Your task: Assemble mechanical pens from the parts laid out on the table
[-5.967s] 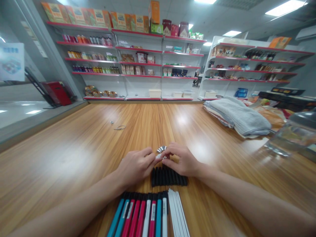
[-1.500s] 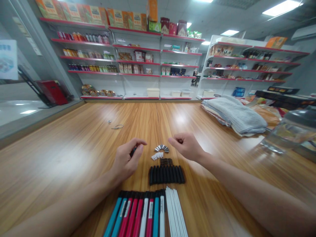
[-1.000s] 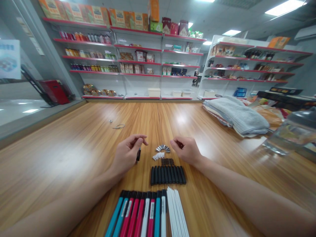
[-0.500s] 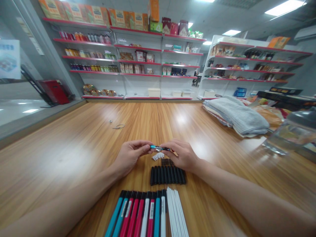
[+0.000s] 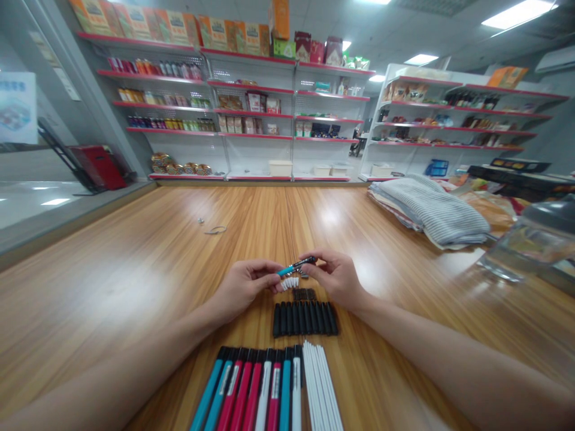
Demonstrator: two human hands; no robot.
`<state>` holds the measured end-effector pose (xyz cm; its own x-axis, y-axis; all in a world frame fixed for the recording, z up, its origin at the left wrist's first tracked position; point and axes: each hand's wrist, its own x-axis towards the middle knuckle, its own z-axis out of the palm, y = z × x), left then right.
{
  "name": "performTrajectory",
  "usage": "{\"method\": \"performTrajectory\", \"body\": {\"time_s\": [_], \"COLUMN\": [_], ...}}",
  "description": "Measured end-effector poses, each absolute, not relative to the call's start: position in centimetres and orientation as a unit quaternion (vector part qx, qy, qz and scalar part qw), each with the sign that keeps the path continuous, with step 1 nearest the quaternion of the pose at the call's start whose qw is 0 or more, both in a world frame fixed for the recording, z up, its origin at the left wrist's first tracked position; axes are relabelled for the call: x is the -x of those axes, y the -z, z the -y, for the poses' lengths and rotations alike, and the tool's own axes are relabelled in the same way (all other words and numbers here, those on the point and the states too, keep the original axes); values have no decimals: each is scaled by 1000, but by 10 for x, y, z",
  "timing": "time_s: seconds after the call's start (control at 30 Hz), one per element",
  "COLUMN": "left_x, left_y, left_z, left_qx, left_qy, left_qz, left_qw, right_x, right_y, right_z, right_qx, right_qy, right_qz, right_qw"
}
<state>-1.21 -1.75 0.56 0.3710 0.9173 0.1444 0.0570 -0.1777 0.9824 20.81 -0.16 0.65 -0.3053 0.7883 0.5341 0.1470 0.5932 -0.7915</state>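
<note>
Your right hand [image 5: 335, 279] pinches the dark end of a slim teal-and-black pen [image 5: 296, 266], its grip closed on the barrel between the fingertips. Your left hand [image 5: 245, 285] sits at the teal end with its fingers curled in, though you can't tell whether that grip holds the pen or only steadies it. The pen is up off the bench [image 5: 381, 359], tilted and rising toward 2 o'clock, just above the small white pieces [image 5: 290, 283].

It looks light, stiff and smooth, so a fingertip pinch should do, but it may slip or spin if you hold only the very end. Taking it around the middle of the barrel seems safest.

At 6 o'clock from your hands lie the small dark pieces [image 5: 304, 294], then a row of black tubes [image 5: 304, 319]. Farther out at 6 o'clock are the teal, red and white pens [image 5: 247, 389] and white sticks [image 5: 318, 389].
</note>
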Motion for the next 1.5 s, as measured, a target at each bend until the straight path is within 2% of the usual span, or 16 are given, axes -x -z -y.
{"method": "performTrajectory", "body": {"time_s": [0.47,0.63,0.8,0.97,1.03,1.27,1.5], "left_x": [9,7,8,9,9,10,36], "left_y": [-7,-9,-12,-14,-14,-14,-6], "left_z": [19,20,21,24,24,27,8], "left_qx": [-654,-653,-684,-710,-721,-781,-872], "left_qy": [-396,-408,-414,-425,-420,-376,-314], "left_qz": [-411,-430,-426,-400,-388,-391,-312], "left_qw": [496,471,423,394,390,309,206], "right_x": [-204,-207,-211,-208,-207,-206,-213], "right_y": [-9,-11,-12,-15,-14,-8,-11], "right_z": [1,1,4,8,8,5,3], "right_qx": [344,339,253,217,217,223,274], "right_qy": [-272,-163,-73,-41,-33,-18,-25], "right_qz": [698,697,788,881,895,905,884], "right_qw": [566,610,556,419,389,362,378]}}
